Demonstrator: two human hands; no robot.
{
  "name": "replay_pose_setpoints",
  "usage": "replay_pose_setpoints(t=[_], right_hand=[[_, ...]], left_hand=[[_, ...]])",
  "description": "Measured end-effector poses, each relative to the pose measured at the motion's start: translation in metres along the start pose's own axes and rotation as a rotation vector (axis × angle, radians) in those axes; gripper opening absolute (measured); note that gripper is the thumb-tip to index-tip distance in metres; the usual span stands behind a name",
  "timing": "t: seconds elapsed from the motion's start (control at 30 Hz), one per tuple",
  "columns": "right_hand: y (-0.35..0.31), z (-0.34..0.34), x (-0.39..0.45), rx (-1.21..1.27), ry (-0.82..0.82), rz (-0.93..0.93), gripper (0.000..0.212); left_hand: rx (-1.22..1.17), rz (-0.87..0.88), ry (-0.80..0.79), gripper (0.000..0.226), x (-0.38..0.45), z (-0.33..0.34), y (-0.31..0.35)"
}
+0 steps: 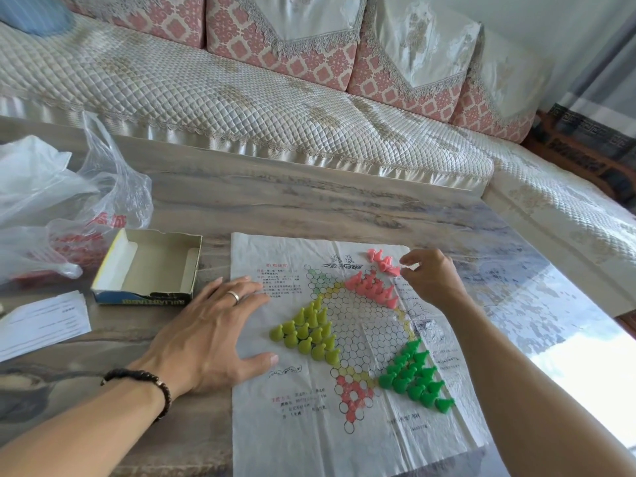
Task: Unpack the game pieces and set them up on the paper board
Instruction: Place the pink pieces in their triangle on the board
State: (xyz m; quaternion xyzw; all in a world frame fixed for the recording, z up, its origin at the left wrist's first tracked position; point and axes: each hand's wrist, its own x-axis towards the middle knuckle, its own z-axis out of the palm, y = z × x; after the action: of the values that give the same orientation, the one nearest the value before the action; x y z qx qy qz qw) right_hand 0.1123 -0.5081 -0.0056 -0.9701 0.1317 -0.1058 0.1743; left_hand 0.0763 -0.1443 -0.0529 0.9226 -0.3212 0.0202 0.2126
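The paper board (303, 438) lies flat on the table, printed with a star of circles. Yellow-green pieces (306, 333) stand in a triangle on its left point. Bright green pieces (414, 376) fill its right point. Pink pieces (371, 287) stand on the upper point, and a few loose pink pieces (380, 261) lie near the paper's top edge. My right hand (430, 278) pinches a pink piece (395, 271) beside that loose group. My left hand (210, 330) presses flat on the paper's left edge, fingers spread.
An open cardboard game box (151, 270) sits left of the paper. Clear plastic bags (62, 208) lie at the far left, and white paper slips (41, 321) lie in front of them. A quilted sofa (241, 98) runs behind the table.
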Motion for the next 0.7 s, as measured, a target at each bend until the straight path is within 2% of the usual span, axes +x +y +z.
replay_pose_setpoints(t=[0.1,0.23,0.33,0.43,0.7], right_hand=[[-0.004,0.007,0.002,-0.043,-0.018,-0.041,0.025],[-0.008,0.01,0.002,-0.126,-0.038,-0.087,0.008],[-0.004,0.008,-0.001,-0.148,-0.052,-0.062,0.019],[-0.001,0.003,-0.004,-0.059,-0.048,-0.003,0.032],[-0.028,-0.007,0.004,0.184,-0.05,0.011,0.008]], left_hand=[[0.002,0.002,0.004,0.092,0.0,0.0,0.0],[0.004,0.0,0.005,0.093,0.001,0.001,0.0],[0.003,0.004,0.008,0.093,0.001,0.001,0.0],[0.001,0.008,0.008,0.092,0.001,0.001,0.0],[0.006,-0.002,0.002,0.092,0.001,0.0,0.001]])
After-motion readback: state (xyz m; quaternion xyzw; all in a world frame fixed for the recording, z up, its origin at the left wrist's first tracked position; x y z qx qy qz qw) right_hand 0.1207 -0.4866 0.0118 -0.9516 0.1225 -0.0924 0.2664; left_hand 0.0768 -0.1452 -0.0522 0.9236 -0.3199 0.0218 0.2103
